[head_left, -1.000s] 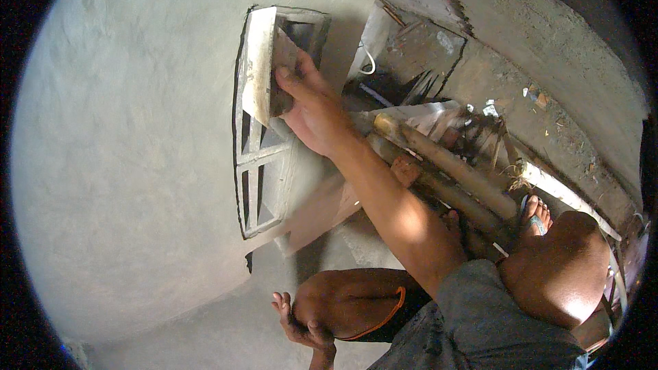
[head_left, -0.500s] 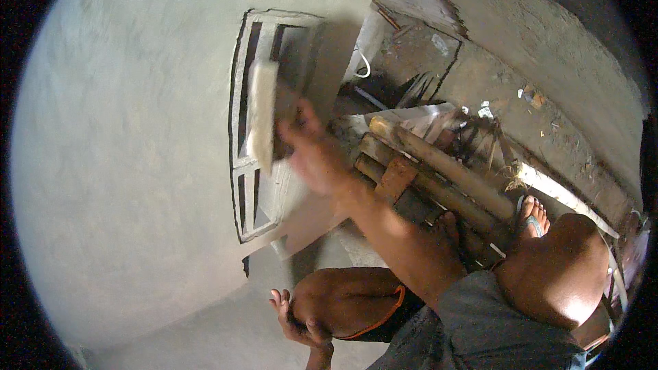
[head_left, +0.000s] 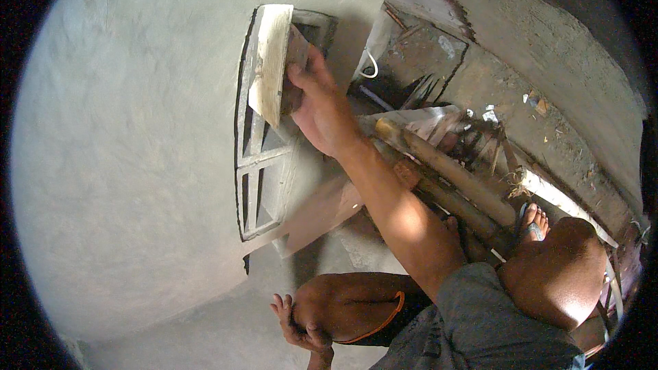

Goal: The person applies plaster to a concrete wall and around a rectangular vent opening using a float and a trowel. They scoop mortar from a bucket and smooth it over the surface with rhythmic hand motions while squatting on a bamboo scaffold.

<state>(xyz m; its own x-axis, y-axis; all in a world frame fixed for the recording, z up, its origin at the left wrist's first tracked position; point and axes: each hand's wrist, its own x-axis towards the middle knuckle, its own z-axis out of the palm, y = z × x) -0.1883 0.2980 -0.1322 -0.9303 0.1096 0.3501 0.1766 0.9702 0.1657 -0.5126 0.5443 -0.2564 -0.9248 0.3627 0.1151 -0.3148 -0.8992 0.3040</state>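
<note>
My right hand [head_left: 321, 106] grips a plastering float by its back, thumb and fingers closed round the handle side. The float's pale, long board [head_left: 273, 62] stands nearly upright before the upper part of a vent opening [head_left: 264, 159] framed in grey cement with slats. Whether the board touches the frame I cannot tell. My left hand [head_left: 293, 322] rests against my bent left knee [head_left: 343, 301], its fingers spread, with nothing in them.
A smooth grey plastered wall [head_left: 130, 137] fills the left side. Several bamboo poles [head_left: 445, 157] form a low platform beneath my right arm. Beyond lie rubble, scraps and a rough wall [head_left: 541, 34]. A white cable [head_left: 371, 65] curls near the wall's edge.
My right hand has moved the float upward along the vent opening, to its top end. My left hand stays at the knee.
</note>
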